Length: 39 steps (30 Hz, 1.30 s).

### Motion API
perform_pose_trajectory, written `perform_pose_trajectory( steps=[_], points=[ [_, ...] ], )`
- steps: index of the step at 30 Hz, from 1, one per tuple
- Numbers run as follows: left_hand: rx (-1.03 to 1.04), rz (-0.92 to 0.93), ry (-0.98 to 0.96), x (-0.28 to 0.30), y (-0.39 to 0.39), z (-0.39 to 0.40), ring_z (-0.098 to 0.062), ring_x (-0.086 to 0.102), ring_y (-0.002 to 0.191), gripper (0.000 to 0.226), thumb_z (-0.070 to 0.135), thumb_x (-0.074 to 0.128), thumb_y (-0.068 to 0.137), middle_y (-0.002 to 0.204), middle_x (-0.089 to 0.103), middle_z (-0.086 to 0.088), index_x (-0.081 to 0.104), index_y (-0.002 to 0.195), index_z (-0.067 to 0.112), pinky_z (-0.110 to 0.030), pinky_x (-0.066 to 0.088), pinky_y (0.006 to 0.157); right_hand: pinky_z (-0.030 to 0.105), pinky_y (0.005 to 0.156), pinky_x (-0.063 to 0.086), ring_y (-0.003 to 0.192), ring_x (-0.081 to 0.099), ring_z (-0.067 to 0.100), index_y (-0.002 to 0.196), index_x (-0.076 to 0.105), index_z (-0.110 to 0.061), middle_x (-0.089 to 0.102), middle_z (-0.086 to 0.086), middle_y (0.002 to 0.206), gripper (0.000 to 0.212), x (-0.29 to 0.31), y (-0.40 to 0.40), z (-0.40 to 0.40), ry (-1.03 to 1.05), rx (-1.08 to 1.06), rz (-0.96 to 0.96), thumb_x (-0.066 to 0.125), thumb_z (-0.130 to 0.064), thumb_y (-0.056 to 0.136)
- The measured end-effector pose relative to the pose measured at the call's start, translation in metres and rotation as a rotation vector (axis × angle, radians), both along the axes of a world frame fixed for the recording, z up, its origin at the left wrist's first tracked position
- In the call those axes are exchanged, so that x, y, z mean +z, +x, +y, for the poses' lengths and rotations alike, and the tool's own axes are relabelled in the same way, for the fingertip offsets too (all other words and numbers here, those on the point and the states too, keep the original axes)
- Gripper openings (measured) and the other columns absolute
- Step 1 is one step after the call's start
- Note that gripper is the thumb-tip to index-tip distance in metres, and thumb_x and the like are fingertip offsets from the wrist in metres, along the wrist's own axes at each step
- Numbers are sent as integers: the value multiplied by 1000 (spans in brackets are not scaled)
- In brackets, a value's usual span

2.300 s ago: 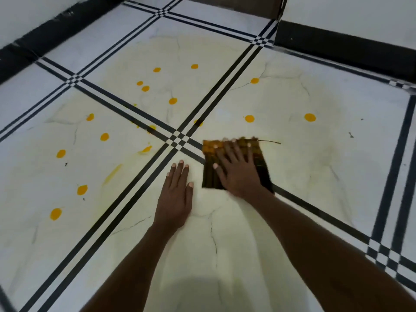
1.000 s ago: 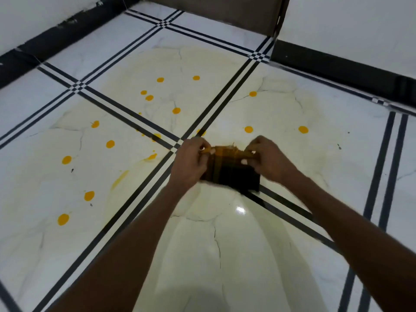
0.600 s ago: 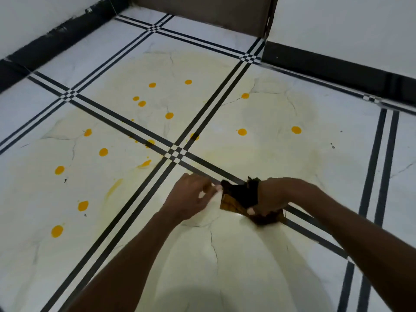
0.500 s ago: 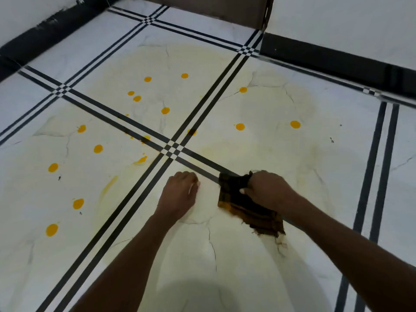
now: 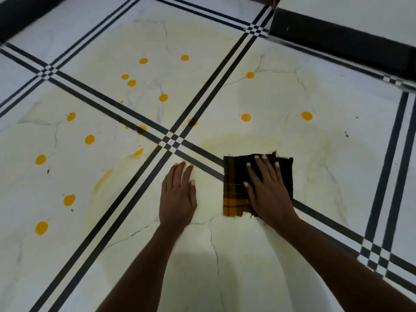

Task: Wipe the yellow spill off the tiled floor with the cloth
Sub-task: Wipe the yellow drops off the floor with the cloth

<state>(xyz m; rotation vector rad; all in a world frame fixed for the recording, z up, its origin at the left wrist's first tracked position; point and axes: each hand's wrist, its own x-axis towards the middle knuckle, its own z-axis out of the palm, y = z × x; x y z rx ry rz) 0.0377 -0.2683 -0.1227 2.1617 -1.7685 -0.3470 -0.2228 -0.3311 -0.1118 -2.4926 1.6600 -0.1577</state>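
Note:
A dark checked cloth [image 5: 234, 188], folded into a rectangle with yellow stains at its near edge, lies flat on the white tiled floor [image 5: 337, 154] across a black tile line. My right hand [image 5: 267, 190] presses flat on the cloth with fingers spread. My left hand [image 5: 177, 194] rests flat on the bare tile to the cloth's left, holding nothing. Several round yellow drops [image 5: 245, 117] dot the tiles beyond and to the left of the hands. A pale yellow smear [image 5: 225, 143] spreads just beyond the cloth, and another streak [image 5: 102, 180] lies at left.
Black double lines cross at a checkered junction [image 5: 172, 141] just beyond my left hand. A black skirting [image 5: 337, 39] and white wall run along the far right, another dark skirting [image 5: 20, 12] at far left. A pale yellow film covers most of the middle tiles.
The cloth was lifted and refolded with both hands, then laid back down a little to the right. My right hand now lies flat on it; my left hand returned flat to the floor.

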Motion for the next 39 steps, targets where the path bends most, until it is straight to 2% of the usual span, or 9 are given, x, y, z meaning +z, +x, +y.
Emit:
perform_pose_trajectory(
  steps=[4, 9, 13, 17, 21, 26, 33, 37, 39],
  points=[
    [54, -46, 3, -1, -1, -3, -26, 13, 161, 60, 40, 36, 107, 172, 23, -7, 29, 162, 16, -52, 15, 130, 59, 129, 15, 163, 13, 27, 166, 25, -24, 20, 6, 175, 59, -2, -10, -17, -6, 124, 22, 32, -43, 110],
    [37, -85, 10, -8, 3, -2, -22, 2, 162, 64, 46, 28, 107, 174, 11, -3, 18, 165, 19, -48, 6, 132, 66, 126, 13, 159, 22, 38, 164, 31, -23, 29, 15, 171, 61, -7, 74, -114, -27, -102, 7, 23, -50, 109],
    [76, -45, -31, -11, 5, -3, -21, 9, 162, 59, 37, 30, 109, 172, 20, -6, 26, 162, 13, -49, 12, 131, 66, 126, 8, 162, 11, 37, 165, 23, -33, 19, 14, 174, 61, -7, 149, -93, -42, 207, 34, 22, -55, 108],
    [125, 50, -11, -5, 4, 2, -18, 9, 161, 62, 41, 24, 109, 173, 18, -8, 19, 164, 11, -46, 12, 131, 58, 130, 7, 164, 0, 24, 167, 13, -29, 5, 4, 177, 68, 1, 69, -7, 12, 426, 44, 31, -57, 108],
    [113, 24, 4, -6, 2, 1, -17, 4, 162, 68, 50, 20, 107, 174, 10, -5, 14, 165, 14, -44, 9, 132, 58, 128, 18, 162, 16, 25, 165, 27, -21, 20, 5, 174, 68, 4, -31, -54, 9, 198, 30, 25, -57, 107],
    [120, 15, 1, -13, 2, -2, -16, 2, 162, 69, 51, 20, 107, 174, 9, -3, 13, 165, 15, -43, 6, 132, 61, 129, 10, 160, 17, 38, 166, 23, -19, 20, 15, 173, 75, -1, 62, -198, 7, -152, -12, 15, -57, 102],
    [153, -20, -49, -10, 1, 0, -19, 16, 161, 66, 46, 28, 107, 171, 24, -9, 26, 162, 8, -44, 16, 131, 56, 130, 10, 163, 11, 24, 165, 24, -35, 18, 3, 175, 61, -13, 158, -126, -81, 590, 36, 20, -57, 108],
    [147, -9, -16, -10, 0, 0, -16, 6, 161, 70, 51, 22, 106, 173, 13, -5, 15, 165, 12, -38, 7, 132, 64, 128, 4, 163, 1, 31, 167, 14, -33, 6, 8, 177, 71, 7, 151, -178, 86, 168, 3, 11, -63, 102],
    [164, -4, -24, -10, 0, -3, -18, 10, 161, 70, 50, 26, 106, 173, 17, -7, 19, 164, 11, -35, 7, 132, 64, 128, 4, 163, 3, 33, 167, 14, -34, 8, 8, 176, 66, 4, 166, -164, -8, 400, 41, 19, -58, 106]
  ],
)
